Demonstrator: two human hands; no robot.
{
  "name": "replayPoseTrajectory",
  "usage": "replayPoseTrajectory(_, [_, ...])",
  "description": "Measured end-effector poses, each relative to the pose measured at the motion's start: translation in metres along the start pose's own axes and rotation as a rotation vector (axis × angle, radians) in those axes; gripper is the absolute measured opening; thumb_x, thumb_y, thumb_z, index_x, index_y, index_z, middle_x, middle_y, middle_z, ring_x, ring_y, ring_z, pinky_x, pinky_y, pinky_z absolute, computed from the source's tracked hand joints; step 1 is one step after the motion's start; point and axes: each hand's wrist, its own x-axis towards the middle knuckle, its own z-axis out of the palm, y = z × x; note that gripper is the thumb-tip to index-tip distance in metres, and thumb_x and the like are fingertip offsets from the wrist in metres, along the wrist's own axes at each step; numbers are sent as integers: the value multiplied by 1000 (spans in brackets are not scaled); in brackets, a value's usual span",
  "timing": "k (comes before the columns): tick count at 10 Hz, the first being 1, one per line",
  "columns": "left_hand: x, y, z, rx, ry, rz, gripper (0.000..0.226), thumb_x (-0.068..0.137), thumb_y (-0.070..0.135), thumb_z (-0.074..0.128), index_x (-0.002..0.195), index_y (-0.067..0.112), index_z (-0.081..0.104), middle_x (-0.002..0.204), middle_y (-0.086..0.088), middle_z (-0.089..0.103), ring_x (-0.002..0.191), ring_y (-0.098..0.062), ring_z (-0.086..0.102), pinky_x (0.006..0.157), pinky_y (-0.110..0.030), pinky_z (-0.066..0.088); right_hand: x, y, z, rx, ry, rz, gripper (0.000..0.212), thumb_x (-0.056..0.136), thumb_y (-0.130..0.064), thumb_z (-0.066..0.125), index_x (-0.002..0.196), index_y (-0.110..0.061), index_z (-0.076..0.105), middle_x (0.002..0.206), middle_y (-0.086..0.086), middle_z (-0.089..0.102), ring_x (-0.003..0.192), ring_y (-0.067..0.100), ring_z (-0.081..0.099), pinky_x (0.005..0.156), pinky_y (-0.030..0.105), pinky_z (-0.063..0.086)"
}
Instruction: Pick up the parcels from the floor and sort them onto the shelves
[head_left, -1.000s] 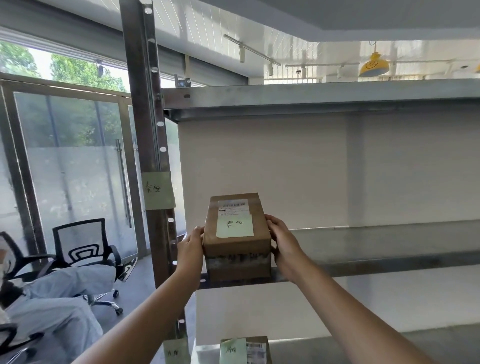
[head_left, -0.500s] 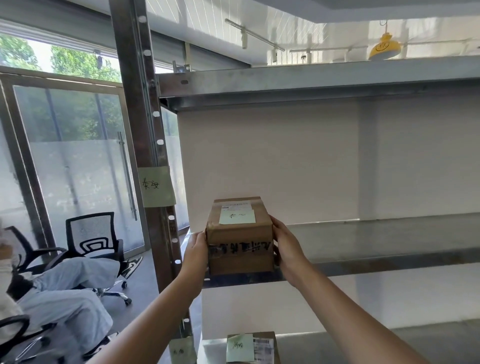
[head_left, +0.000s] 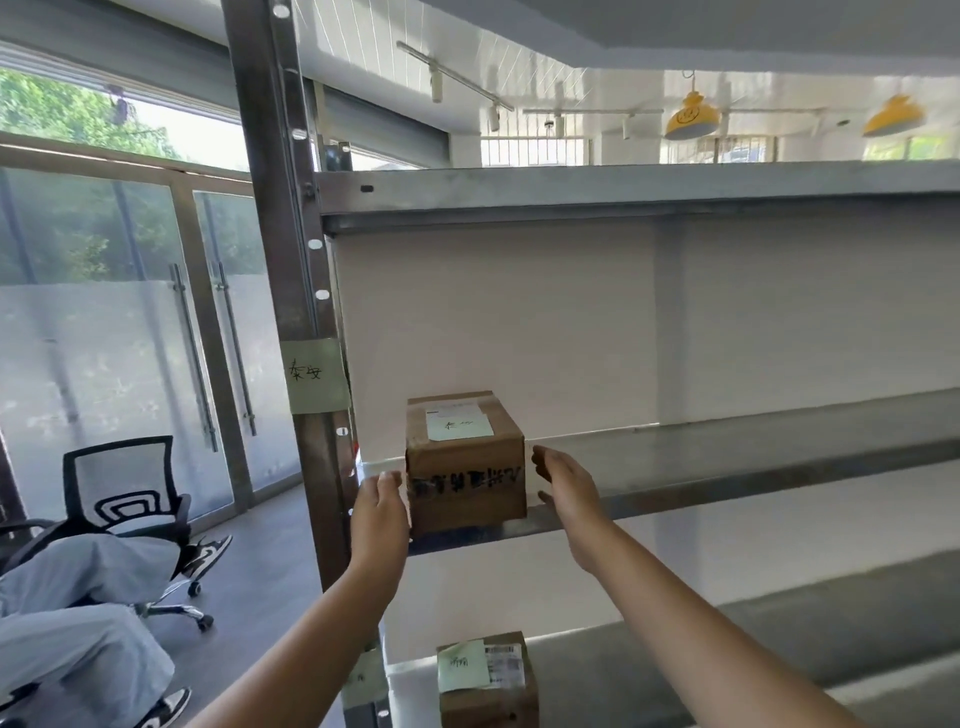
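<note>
We have the parcel (head_left: 465, 462) resting at the front left end of the middle shelf (head_left: 727, 457), both hands spread: our left hand (head_left: 382, 512) at its 9 o'clock side, our right hand (head_left: 563, 486) at 3 o'clock, fingers apart, gripping nothing. The parcel's front face seems flush with the shelf lip, so a brushing wrist could tip it off.

Post note (head_left: 315, 375) — "泰安"

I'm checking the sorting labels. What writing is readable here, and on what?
"泰安", handwritten: green note on the shelf post.
Green note on the shelved box: scrawl, unreadable.
Black print on that box's front: smeared.
Note and barcode label on the lower box: unreadable.
</note>
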Motion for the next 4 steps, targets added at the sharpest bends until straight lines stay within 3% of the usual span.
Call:
replayPoseTrajectory(1, [-20, 12, -3, 20, 34, 80, 36, 108, 32, 31, 129, 14, 55, 116, -3, 61, 98, -17, 56, 86, -37, 42, -20, -12, -6, -44, 30, -17, 26, 104, -34, 40, 119, -26, 60, 133, -4, 58, 127, 18, 50, 111, 38, 39])
replayPoseTrajectory(2, [-43, 20, -10, 42, 30, 174, 39, 109, 29, 30, 141, 16, 47, 130, -2, 54, 115, -17, 49, 92, -32, 37, -42, -15, -10, -105, 25, -61, 40, 106, -35, 35, 141, -22, 49, 144, -4, 47, 133, 18, 42, 102, 28, 33])
replayPoseTrajectory(3, [-62, 20, -19, 62, 28, 271, 42, 109, 30, 30, 149, 21, 41, 146, 1, 48, 131, -14, 44, 107, -33, 36, -62, -15, -14, -200, 67, -171, 42, 107, -30, 33, 146, -18, 42, 150, -1, 39, 136, 16, 39, 103, 24, 30])
replayPoseTrajectory(4, [-79, 17, -23, 62, 11, 334, 43, 109, 30, 30, 151, 24, 39, 148, 6, 45, 134, -12, 41, 113, -35, 35, -73, -8, -18, -298, 73, -221, 42, 107, -23, 35, 147, -13, 40, 151, 4, 36, 137, 16, 38, 106, 21, 29])
